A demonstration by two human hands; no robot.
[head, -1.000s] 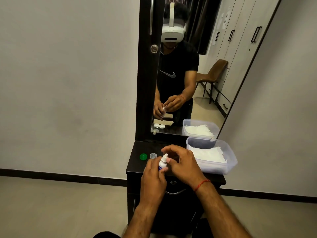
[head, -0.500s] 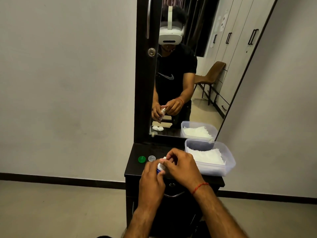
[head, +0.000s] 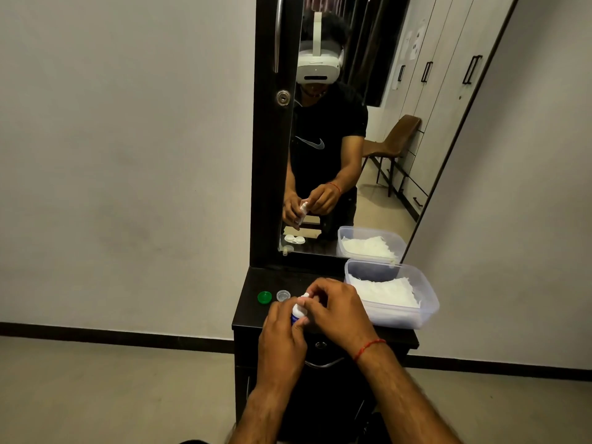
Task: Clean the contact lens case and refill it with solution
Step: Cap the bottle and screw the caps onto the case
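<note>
Most of the solution bottle [head: 299, 310] is buried between the two hands; only its white nozzle and a sliver of blue label show, and the print is too small to read. The contact lens case itself is hidden from direct view behind the hands, showing only as a pale double-cup reflection [head: 294, 239] in the mirror [head: 352, 155]. The left hand [head: 282, 341] has its grip closed around the bottle's body, holding it upright just above the front of the tabletop [head: 253, 310]. The right hand [head: 339, 310] pinches at the bottle's tip with thumb and fingertips closed on it; whether a cap sits under those fingers cannot be told. To the left, on the dark tabletop, a green cap [head: 264, 296] and a clear cap [head: 283, 295] lie side by side, apart from both hands. On the right, a clear plastic tub [head: 429, 302] holds a stack of white tissues [head: 384, 291].
</note>
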